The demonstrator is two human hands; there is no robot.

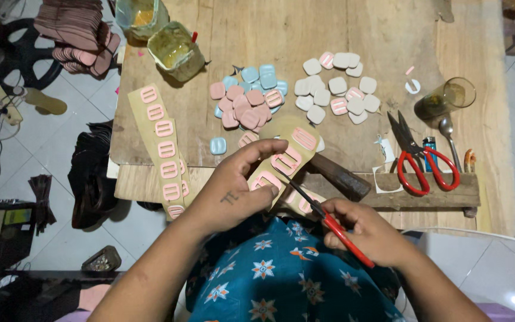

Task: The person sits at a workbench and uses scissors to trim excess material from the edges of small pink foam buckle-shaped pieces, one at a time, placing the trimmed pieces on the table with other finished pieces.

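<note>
Over the bench [353, 30] edge, left hand [233, 194] grips a tan strip [290, 156] of pink buckles; right hand [368, 232] grips red scissors [329, 220] touching it. Two plastic tubs [177, 50] hold yellowish glue; glass [445, 98] holds dark liquid.

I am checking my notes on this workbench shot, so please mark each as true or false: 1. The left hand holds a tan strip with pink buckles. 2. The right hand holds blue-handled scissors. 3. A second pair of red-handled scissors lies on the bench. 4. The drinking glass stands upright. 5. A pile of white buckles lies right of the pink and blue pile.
1. True: the left hand holds the tan strip with pink buckles on it.
2. False: the scissors in the right hand have red handles.
3. True: the second scissors lie at the right.
4. False: the glass lies tilted on its side.
5. True: the white pile is right of the pink and blue pile.
</note>
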